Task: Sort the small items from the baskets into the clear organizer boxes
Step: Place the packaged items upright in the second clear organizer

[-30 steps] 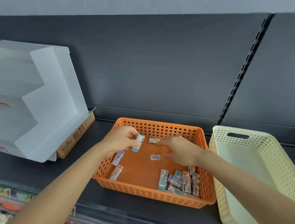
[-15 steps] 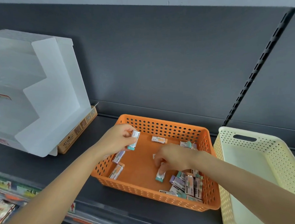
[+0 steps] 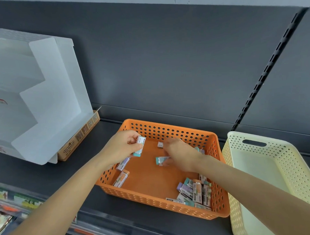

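A dark grey back panel (image 3: 166,63) with a slotted upright rises behind both hands, and the dark shelf (image 3: 85,166) below it carries everything. Well off to the left of the left hand (image 3: 120,147) stands a frosted clear organizer box (image 3: 49,104) with stepped tiers, sitting on a brown cardboard tray (image 3: 77,140). Just right of the right hand (image 3: 180,155), touching the orange one or nearly so, is a cream perforated basket (image 3: 295,168). Both hands reach into the orange perforated basket (image 3: 169,132). The left hand pinches a small white-sleeved eraser with a teal end (image 3: 140,146) between thumb and fingertips, held above the basket floor. The right hand curls its fingers round another teal-ended eraser (image 3: 160,160), blurred, just right of the left hand. Beyond its fingertips lies one loose eraser (image 3: 160,144). Under the left hand, against the basket wall, lie a lilac eraser (image 3: 123,164) and an orange one (image 3: 120,178). Near the right forearm, in the basket's corner, sits a heap of erasers (image 3: 194,192) in teal, lilac and orange.
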The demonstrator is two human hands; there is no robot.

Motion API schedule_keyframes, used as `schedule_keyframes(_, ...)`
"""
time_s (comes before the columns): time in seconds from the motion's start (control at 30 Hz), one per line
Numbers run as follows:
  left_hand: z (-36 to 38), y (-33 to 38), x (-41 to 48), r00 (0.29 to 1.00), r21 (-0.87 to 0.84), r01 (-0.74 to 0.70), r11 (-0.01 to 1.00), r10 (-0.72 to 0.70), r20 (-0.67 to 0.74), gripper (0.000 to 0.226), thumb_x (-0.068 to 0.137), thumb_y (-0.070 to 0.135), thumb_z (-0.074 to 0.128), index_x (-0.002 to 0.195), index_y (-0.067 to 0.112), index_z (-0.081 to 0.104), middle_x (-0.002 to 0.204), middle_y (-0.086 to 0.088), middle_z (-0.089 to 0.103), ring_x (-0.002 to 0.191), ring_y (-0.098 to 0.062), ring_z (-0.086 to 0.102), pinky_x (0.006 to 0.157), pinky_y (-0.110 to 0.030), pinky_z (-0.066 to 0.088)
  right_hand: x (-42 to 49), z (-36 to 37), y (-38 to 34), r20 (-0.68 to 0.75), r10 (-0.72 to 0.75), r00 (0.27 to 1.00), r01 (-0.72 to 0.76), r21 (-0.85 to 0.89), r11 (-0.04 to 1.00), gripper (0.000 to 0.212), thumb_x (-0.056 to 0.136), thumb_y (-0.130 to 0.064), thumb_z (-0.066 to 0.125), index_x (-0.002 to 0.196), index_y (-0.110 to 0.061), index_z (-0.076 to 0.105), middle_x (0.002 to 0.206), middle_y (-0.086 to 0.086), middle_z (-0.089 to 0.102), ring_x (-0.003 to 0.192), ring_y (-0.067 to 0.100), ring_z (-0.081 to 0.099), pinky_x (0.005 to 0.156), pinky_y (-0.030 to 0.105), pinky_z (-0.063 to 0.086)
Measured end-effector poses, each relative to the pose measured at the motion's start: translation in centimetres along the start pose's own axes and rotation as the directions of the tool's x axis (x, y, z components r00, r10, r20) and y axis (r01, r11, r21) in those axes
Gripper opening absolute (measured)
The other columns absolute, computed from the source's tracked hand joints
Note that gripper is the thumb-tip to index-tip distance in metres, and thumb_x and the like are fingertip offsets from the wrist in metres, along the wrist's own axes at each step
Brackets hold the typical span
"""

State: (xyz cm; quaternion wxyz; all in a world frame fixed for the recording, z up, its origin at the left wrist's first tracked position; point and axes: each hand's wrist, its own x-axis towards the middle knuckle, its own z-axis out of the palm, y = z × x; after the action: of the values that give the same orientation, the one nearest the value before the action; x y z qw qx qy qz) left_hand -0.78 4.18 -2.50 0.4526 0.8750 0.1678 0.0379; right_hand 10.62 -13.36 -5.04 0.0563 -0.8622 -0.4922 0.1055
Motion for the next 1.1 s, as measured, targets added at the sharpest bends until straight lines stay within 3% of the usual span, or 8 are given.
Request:
schedule_keyframes(0.17, 0.1, 0.0, -0.1, 1.0, -0.003, 0.002, 1.0, -0.002, -0.01, 0.013, 0.089, 0.015, 0.061, 0.102, 0.016, 0.064, 0.09, 0.004, 0.07, 0.082, -0.011, 0.07, 0.072, -0.032, 0.06, 0.6, 0.2, -0.3, 0.013, 0.049, 0.999, -0.05, 0.046, 0.998, 0.022, 0.091, -0.034, 0.061, 0.092, -0.014, 0.051, 0.101, 0.005, 0.055, 0.087, 0.017, 0.045, 0.077, 0.027, 0.04)
schedule_keyframes(0.33, 0.1, -0.3, -0.2, 1.0, -0.004, 0.008, 1.0, -0.008, -0.02, 0.015, 0.089, 0.017, 0.061, 0.104, 0.017, 0.063, 0.095, 0.006, 0.07, 0.087, -0.011, 0.069, 0.074, -0.034, 0.06, 0.7, 0.5, -0.2, 0.034, 0.063, 0.997, -0.063, 0.02, 0.998, 0.024, 0.088, -0.035, 0.063, 0.087, -0.018, 0.046, 0.1, 0.003, 0.049, 0.091, 0.019, 0.045, 0.081, 0.031, 0.044)
schedule_keyframes(0.5, 0.2, -0.2, -0.3, 1.0, 0.005, 0.01, 1.0, -0.01, -0.012, 0.015, 0.09, 0.016, 0.061, 0.104, 0.019, 0.063, 0.094, 0.006, 0.069, 0.086, -0.01, 0.069, 0.073, -0.029, 0.059, 1.0, 0.8, -0.2, 0.008, 0.098, 0.995, -0.098, 0.054, 0.994, 0.033, 0.083, -0.029, 0.071, 0.106, -0.013, 0.054, 0.105, 0.004, 0.054, 0.1, 0.022, 0.051, 0.082, 0.031, 0.047)
schedule_keyframes(0.63, 0.2, -0.4, -0.3, 1.0, -0.012, 0.011, 1.0, -0.011, -0.007, 0.013, 0.09, 0.016, 0.061, 0.102, 0.02, 0.062, 0.094, 0.006, 0.069, 0.084, -0.008, 0.068, 0.068, -0.021, 0.057, 1.1, 1.0, -0.3, 0.08, 0.138, 0.987, -0.138, -0.009, 0.99, 0.037, 0.08, -0.037, 0.072, 0.104, -0.011, 0.06, 0.103, 0.005, 0.055, 0.095, 0.023, 0.053, 0.079, 0.032, 0.049)
schedule_keyframes(0.8, 0.2, -0.5, -0.4, 1.0, -0.024, 0.021, 1.0, -0.021, 0.007, 0.014, 0.089, 0.016, 0.062, 0.103, 0.021, 0.063, 0.094, 0.007, 0.07, 0.084, -0.007, 0.069, 0.066, -0.019, 0.056, 0.5, 0.7, -0.3, 0.125, 0.131, 0.983, -0.139, 0.06, 0.988, 0.025, 0.083, -0.028, 0.071, 0.099, -0.012, 0.061, 0.096, 0.003, 0.061, 0.086, 0.02, 0.06, 0.071, 0.031, 0.051)
schedule_keyframes(0.97, 0.3, 0.3, -0.6, 0.998, 0.003, -0.004, 1.0, 0.004, 0.067, 0.013, 0.088, 0.016, 0.064, 0.099, 0.022, 0.065, 0.09, 0.007, 0.072, 0.081, -0.005, 0.069, 0.071, -0.024, 0.058, -0.2, -1.7, 0.7, -0.051, 0.159, 0.986, -0.14, 0.265, 0.954, 0.013, 0.084, -0.025, 0.07, 0.09, -0.015, 0.063, 0.084, -0.004, 0.062, 0.071, 0.011, 0.058, 0.059, 0.021, 0.046)
schedule_keyframes(1.1, 1.9, 2.1, -0.5, 0.981, 0.001, -0.065, 0.998, 0.064, 0.181, 0.011, 0.084, 0.017, 0.067, 0.093, 0.023, 0.067, 0.089, 0.007, 0.071, 0.083, -0.005, 0.067, 0.079, -0.031, 0.057, -1.2, -3.6, 1.4, -0.186, 0.267, 0.945, -0.148, 0.485, 0.862, 0.016, 0.083, -0.023, 0.072, 0.097, -0.019, 0.068, 0.09, -0.009, 0.065, 0.078, 0.007, 0.061, 0.062, 0.017, 0.047)
